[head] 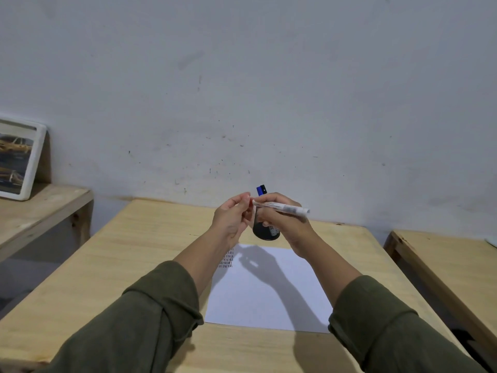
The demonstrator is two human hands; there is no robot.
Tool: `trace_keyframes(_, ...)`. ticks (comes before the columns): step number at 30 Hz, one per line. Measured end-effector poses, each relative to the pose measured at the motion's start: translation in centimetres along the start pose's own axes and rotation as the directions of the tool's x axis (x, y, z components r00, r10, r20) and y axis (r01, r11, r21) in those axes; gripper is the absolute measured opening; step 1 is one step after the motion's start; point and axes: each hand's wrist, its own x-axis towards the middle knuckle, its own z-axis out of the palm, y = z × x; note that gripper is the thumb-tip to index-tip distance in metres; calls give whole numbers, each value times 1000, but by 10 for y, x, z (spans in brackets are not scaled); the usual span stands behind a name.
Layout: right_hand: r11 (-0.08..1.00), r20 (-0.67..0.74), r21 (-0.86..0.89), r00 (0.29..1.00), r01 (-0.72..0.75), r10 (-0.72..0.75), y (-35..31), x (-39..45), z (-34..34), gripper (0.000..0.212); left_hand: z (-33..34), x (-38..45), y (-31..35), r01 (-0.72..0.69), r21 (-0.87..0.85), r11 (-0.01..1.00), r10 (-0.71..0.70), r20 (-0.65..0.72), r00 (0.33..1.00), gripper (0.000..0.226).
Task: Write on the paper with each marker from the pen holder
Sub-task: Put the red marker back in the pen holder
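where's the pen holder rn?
In the head view, the black mesh pen holder stands on the wooden table just beyond the paper's far edge, mostly hidden behind both raised hands, with a blue-capped marker sticking up from it.

Black mesh pen holder [266, 232], blue-capped marker [261, 190], white paper [271, 297].

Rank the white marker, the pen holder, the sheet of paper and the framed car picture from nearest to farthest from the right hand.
1. White marker: held in the right hand.
2. Pen holder: just behind it.
3. Sheet of paper: on the table below.
4. Framed car picture: far left, against the wall.
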Motion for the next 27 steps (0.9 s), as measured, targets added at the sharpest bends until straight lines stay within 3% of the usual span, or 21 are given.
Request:
trace_keyframes(2,994,94,-99,995,39,-29,-4,-1,-2,31,1,5,8,8,-21,1000,-8,1,1000,19)
trace_keyframes(4,987,138,-159,990,-12,34,-5,0,-5,40,2,9,16,4,-9,1000,-3,38,999,25)
trace_keyframes(7,985,152,-163,984,-63,88,-4,2,-7,42,7,10,22,-10,49,999,4,112,994,22)
trace_keyframes(13,992,30,-123,999,-25,29,1,9,-9,18,17,18,16,-63,103,993,44,179,983,15)
trace_keyframes(16,988,-46,-154,999,-33,26,9,19,-15,22,20,26,10,-91,176,980,66,142,988,14)
trace_keyframes(18,989,-131,-145,991,-42,23,13,27,-20,35,15,38,3,-137,389,911,136,30,990,17)
trace_keyframes(21,974,-269,-226,962,-21,-42,16,46,-30,58,3,55,-8,-154,700,697,259,-45,965,29)
trace_keyframes(27,936,-379,-352,911,19,-161,19,89,-48,69,1,78,-24,-139,885,445,243,30,970,49)
